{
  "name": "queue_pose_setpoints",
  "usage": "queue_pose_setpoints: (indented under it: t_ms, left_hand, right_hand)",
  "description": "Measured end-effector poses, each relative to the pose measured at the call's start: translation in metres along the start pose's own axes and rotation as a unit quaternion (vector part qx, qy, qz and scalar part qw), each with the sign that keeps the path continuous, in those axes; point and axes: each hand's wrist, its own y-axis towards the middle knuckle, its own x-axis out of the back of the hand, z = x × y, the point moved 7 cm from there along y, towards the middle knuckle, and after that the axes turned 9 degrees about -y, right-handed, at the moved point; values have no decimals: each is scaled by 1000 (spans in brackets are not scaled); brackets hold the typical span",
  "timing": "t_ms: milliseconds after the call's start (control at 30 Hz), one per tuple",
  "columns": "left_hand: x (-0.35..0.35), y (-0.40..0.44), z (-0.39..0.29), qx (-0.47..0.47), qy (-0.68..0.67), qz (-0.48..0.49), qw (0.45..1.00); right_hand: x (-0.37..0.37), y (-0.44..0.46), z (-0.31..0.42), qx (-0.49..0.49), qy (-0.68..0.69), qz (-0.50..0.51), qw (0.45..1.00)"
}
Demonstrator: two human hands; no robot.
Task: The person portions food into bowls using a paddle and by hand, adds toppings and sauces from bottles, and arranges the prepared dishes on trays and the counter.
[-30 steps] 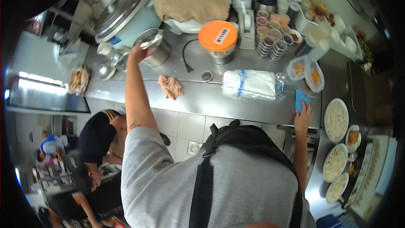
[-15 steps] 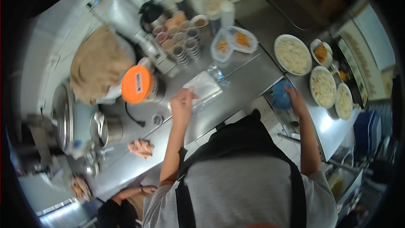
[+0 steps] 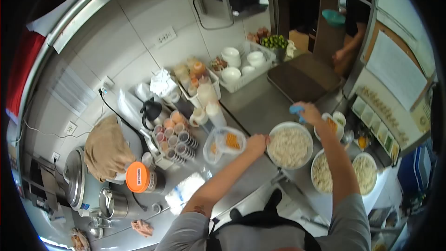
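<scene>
My left hand (image 3: 257, 144) is at the left rim of a large white bowl of pale shredded food (image 3: 290, 146), its fingers closed on that rim. Above the bowl's upper right side, my right hand (image 3: 309, 112) grips a blue cloth (image 3: 298, 111) over the dark metal counter. Two more bowls of similar food (image 3: 322, 172) (image 3: 364, 173) stand below my right forearm. Left of my left hand are clear containers with orange food (image 3: 232, 141).
A dark tray (image 3: 304, 77) and a white basket of bowls (image 3: 246, 67) stand at the back. Sauce cups (image 3: 174, 135), an orange-lidded tub (image 3: 138, 177) and a plastic-wrapped pack (image 3: 184, 193) sit left. Another person's arm (image 3: 351, 49) shows beyond the tray.
The view has swung right. My left hand has gone from the steel pot, past the plastic pack, to the bowl. My right hand has carried the blue cloth from the counter's front edge to behind the bowl.
</scene>
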Motion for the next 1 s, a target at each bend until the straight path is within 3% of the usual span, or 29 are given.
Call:
queue_pose_setpoints:
  t_ms: [33,67,100,200,267,467,567,633,667,733,800,833,900,933,1000]
  left_hand:
    - [-14,16,2,31,-6,19,999]
    - [-26,29,7,33,-5,13,999]
    - [-38,42,15,36,-3,8,999]
    - [-41,61,15,23,-2,-4,1000]
    - [-35,69,6,26,3,-3,1000]
    - [-15,65,8,62,10,-27,998]
    - [-17,43,31,76,25,-62,995]
    - [-15,28,41,77,31,-85,993]
    - [-16,19,49,136,-41,-79,987]
    - [-16,-7,42,256,-185,-62,947]
    - [-35,-21,44,306,-268,-45,912]
    - [-48,-28,46,330,-308,-37,892]
    - [-93,-41,43,365,-508,-10,781]
    - [-110,-44,32,377,-596,4,709]
    - [-138,-55,9,415,-633,51,651]
  right_hand:
    - [-19,15,-6,43,38,24,998]
    - [-40,25,-10,15,67,80,994]
    - [-74,41,-18,82,84,94,989]
    - [-162,48,6,117,180,318,924]
    - [-170,46,34,120,17,337,934]
    - [-147,50,16,125,156,258,945]
    - [-130,31,-30,-81,320,222,918]
    - [-130,7,-55,-152,470,177,851]
    - [-133,-7,-65,-185,539,150,808]
    - [-132,-42,-76,-293,577,79,758]
    - [-117,-81,-75,-408,554,0,725]
    - [-131,-93,-82,-406,569,-15,715]
    - [-177,-115,-104,-404,597,-42,692]
    - [-176,-124,-92,-413,638,-48,648]
    - [-181,-160,-53,-436,714,-66,544]
